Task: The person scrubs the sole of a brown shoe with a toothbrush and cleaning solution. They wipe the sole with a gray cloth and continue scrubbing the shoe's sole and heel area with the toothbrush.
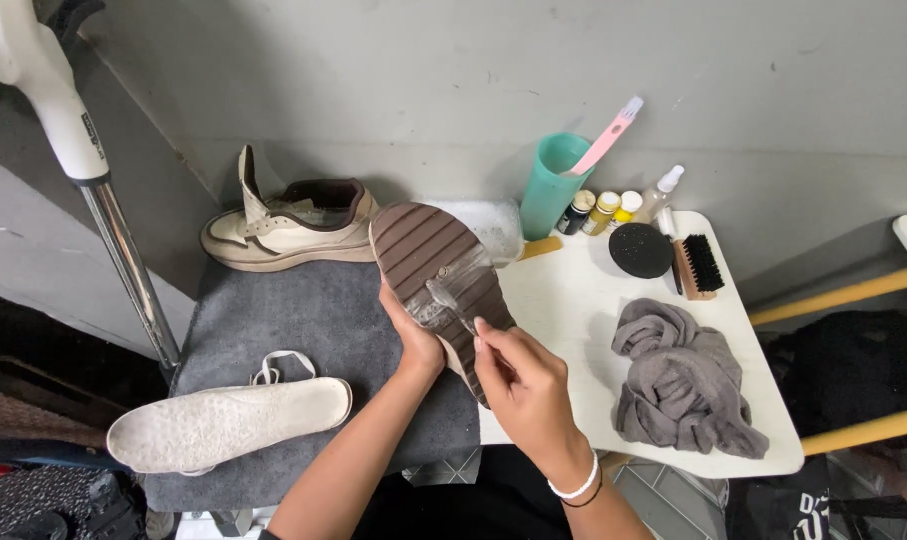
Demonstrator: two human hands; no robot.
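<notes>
Grey wall, white counter (pixel 574 310). Left hand (pixel 414 335) grips upturned shoe sole (pixel 429 255); right hand (pixel 524 385) pinches a clear brush (pixel 444 298) at six o'clock. Scrubbing step; next calls for steady strokes.

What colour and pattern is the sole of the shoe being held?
Brown with parallel ridges across the sole; the head view shows it.

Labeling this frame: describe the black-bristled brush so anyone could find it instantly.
Start at the white table on the right and go to its far right corner. Beside the round black sponge lies the wooden brush, flat on its side. Its black bristles and tan block set it apart from the bottles behind.
</notes>
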